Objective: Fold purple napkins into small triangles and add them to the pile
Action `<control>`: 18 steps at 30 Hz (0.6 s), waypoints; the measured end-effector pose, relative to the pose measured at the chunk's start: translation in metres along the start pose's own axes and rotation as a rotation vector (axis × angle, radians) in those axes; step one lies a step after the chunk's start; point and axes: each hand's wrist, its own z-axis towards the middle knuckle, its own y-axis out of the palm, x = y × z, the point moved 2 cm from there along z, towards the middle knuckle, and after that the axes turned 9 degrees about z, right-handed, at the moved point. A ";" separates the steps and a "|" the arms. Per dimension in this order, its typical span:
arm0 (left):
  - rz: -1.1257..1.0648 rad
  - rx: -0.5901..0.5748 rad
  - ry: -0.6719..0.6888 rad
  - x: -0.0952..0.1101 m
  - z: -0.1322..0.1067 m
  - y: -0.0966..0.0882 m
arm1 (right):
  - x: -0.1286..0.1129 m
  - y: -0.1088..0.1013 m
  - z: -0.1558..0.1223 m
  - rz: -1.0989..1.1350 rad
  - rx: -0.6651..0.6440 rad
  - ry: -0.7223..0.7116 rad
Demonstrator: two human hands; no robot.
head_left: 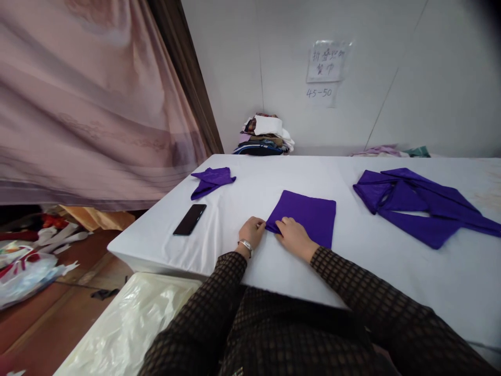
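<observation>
A purple cloth napkin (309, 214) lies flat, folded into a square, on the white table in front of me. My left hand (252, 233) pinches its near left corner between thumb and fingers; a silver bracelet circles that wrist. My right hand (293, 236) rests on the napkin's near left part, its fingers bent together over a small fold at the edge. Just what lies under the right fingertips is hidden. To the left sits a folded purple cloth (213, 180) with pointed ends. Loose purple cloths (415, 203) lie in a rumpled heap on the right.
A black phone (190, 219) lies near the left edge of the white table (242, 183). Stacked clothes (264, 136) stand behind the far edge. Pink curtains (97, 104) hang at left. Below is a plastic-covered surface (129, 318), with bags (31, 271) on the floor.
</observation>
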 end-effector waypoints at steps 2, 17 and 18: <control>0.013 0.054 0.002 -0.003 0.000 -0.001 | 0.003 0.005 0.005 0.027 0.004 0.029; -0.003 -0.093 -0.140 0.015 0.000 -0.001 | 0.017 0.015 0.008 0.136 0.046 0.058; -0.036 -0.105 -0.165 0.015 0.001 -0.002 | 0.017 0.015 0.008 0.136 0.044 0.058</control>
